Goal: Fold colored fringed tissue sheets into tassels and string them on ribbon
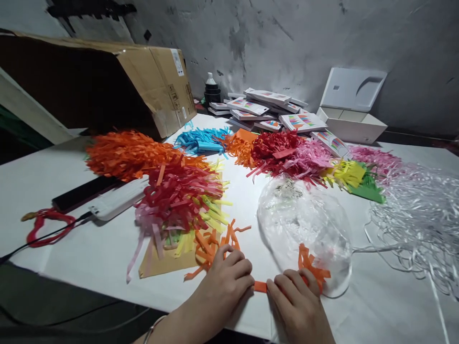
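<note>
An orange paper tassel (pixel 260 286) with fringed ends lies low over the white table, close to its front edge. My left hand (pixel 226 285) is closed on the left side of its flat middle band. My right hand (pixel 298 301) grips the right side, fingers bent over the band. Orange fringe fans out beyond each hand, and only a short stretch of band shows between them. Just past my right hand lies a round, clear plastic bag (pixel 304 220). Beyond my left hand is a heap of red tassels (pixel 179 196) with pink and yellow strips.
An orange tassel pile (pixel 132 153) sits before a cardboard box (pixel 158 86). Across the back are blue tassels (pixel 201 141), stacked flat packs (pixel 258 107) and an open white box (pixel 351 124). White string (pixel 419 215) tangles at right. A phone (pixel 86 191) and white power bank (pixel 118 198) lie left.
</note>
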Demonstrator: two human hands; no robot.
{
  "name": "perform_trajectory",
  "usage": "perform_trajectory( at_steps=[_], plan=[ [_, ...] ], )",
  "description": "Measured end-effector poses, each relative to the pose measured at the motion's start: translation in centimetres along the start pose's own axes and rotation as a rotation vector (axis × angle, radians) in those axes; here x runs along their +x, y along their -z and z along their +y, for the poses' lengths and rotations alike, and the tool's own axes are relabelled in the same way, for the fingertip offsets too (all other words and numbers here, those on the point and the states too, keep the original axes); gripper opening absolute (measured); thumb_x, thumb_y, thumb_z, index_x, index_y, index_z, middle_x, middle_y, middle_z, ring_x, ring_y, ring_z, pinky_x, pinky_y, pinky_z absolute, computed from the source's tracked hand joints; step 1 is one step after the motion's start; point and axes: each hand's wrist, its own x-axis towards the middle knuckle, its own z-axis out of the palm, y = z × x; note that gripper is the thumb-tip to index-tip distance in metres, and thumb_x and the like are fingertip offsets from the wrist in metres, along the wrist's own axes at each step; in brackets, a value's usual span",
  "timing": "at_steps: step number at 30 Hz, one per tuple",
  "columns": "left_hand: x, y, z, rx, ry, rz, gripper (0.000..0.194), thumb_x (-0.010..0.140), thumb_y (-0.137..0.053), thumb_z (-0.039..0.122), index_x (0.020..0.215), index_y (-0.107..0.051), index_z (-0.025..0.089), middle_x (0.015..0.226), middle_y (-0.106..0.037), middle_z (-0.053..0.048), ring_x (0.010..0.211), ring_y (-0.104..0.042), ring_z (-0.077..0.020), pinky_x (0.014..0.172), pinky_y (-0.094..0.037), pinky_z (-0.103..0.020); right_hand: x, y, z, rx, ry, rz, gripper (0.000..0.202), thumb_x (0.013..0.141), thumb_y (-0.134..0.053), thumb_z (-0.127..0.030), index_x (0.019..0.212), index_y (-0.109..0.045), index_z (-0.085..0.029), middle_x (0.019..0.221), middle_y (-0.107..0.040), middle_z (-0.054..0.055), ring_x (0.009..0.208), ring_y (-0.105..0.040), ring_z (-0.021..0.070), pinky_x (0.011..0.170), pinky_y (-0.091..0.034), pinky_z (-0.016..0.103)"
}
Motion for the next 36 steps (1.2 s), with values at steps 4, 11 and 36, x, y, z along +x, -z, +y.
perform_trajectory(
  at_steps=[4,11,36],
  plan=[
    [-0.2,0.1,-0.4,0.045,-0.071,-0.062,0.013,0.094,-0.064,0.017,0.081,-0.063,0.020,0.078,-0.062,0.003,0.081,-0.052,-0.0186,0.095,-0.031,-0.045,0.4,0.0,-0.5,0.042,-0.052,-0.018,0.027,0.105,-0.043,-0.020,0.095,-0.068,-0.020,0.080,-0.069,0.001,0.081,-0.061,0.0180,0.095,-0.034,0.040],
    [-0.5,-0.8,-0.4,0.043,-0.107,0.021,0.017,0.092,-0.058,0.012,0.076,-0.058,0.018,0.077,-0.061,0.001,0.076,-0.051,-0.0174,0.094,-0.033,-0.043,0.8,-1.1,-1.4,0.029,-0.009,-0.048,0.038,0.107,-0.033,-0.019,0.089,-0.067,-0.019,0.073,-0.063,0.001,0.077,-0.054,0.0179,0.092,-0.031,0.039],
    [0.2,0.3,1.2,0.169,0.123,-0.127,0.012,0.085,-0.067,0.011,0.080,-0.061,0.020,0.089,-0.065,-0.001,0.084,-0.055,-0.0220,0.093,-0.031,-0.049,-0.2,0.8,0.1,0.092,-0.270,-0.090,0.027,0.104,-0.044,-0.026,0.084,-0.063,-0.023,0.086,-0.064,0.001,0.089,-0.058,0.0199,0.100,-0.030,0.044]
  ],
)
